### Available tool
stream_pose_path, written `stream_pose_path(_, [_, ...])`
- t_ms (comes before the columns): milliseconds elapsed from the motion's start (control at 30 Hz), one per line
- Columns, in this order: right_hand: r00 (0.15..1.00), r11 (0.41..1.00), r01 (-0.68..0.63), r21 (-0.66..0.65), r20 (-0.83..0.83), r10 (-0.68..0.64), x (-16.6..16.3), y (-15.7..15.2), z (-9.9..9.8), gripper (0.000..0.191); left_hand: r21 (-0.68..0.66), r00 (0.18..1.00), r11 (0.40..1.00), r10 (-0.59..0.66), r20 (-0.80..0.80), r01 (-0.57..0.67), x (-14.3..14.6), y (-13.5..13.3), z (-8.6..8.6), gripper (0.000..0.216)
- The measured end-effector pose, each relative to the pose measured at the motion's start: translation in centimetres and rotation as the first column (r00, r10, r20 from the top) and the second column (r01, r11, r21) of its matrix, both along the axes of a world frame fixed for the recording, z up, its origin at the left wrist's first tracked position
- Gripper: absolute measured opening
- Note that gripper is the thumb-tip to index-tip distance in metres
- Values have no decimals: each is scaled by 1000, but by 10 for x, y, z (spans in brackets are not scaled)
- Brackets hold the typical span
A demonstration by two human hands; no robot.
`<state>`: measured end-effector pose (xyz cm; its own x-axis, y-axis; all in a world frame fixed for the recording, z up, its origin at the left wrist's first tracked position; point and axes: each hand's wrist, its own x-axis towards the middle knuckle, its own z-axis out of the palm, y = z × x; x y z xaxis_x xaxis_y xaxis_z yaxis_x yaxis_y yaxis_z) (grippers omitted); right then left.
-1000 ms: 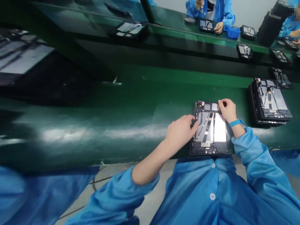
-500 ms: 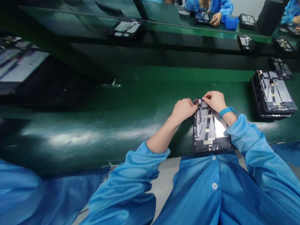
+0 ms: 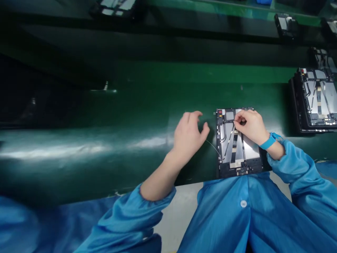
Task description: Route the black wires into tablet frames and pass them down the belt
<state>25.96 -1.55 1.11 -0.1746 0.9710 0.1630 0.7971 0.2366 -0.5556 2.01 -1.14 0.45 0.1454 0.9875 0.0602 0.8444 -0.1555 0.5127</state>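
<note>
An opened tablet chassis point(image 3: 237, 154), black-framed with silver plates and flat cables inside, lies on the green belt point(image 3: 105, 116) near its front edge. My right hand point(image 3: 251, 126) rests on the upper part of the chassis, its fingers pinched together on a small part I cannot make out. My left hand point(image 3: 188, 135) hovers just left of the chassis with its fingers apart and curved, holding nothing. A thin pale wire point(image 3: 213, 147) runs from the chassis's left edge towards that hand. A blue band circles my right wrist.
A stack of similar opened tablets point(image 3: 314, 100) sits at the right on the belt. More units point(image 3: 285, 23) lie on the far bench. Blue coat fabric fills the lower frame. A grey ledge point(image 3: 179, 211) borders the belt's front edge.
My left hand has come off the chassis's top left corner and moved left, opening. My right hand shifted slightly right along the top. The camera tilted down.
</note>
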Motion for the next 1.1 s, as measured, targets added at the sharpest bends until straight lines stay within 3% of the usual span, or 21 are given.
stream_pose_path(133, [995,999,-31,22,-92,33,5,-7,-8,13,-263,923,930,-156,353,257,14,15,1,21])
stream_pose_path(300, [982,995,-68,72,-173,79,9,-12,-13,12,-428,812,821,-71,580,377,10,31,-3,12])
stream_pose_path(467, [979,991,-94,96,-170,109,11,-18,-8,15,-491,755,730,-52,654,476,1,36,-4,12])
stream_pose_path(800, [985,994,-64,91,-156,77,12,-22,-3,16,-505,735,723,-5,678,471,0,34,-3,15])
stream_pose_path(1100, [972,990,-110,85,-197,125,14,-17,-6,14,-497,759,830,149,634,253,14,22,-6,8])
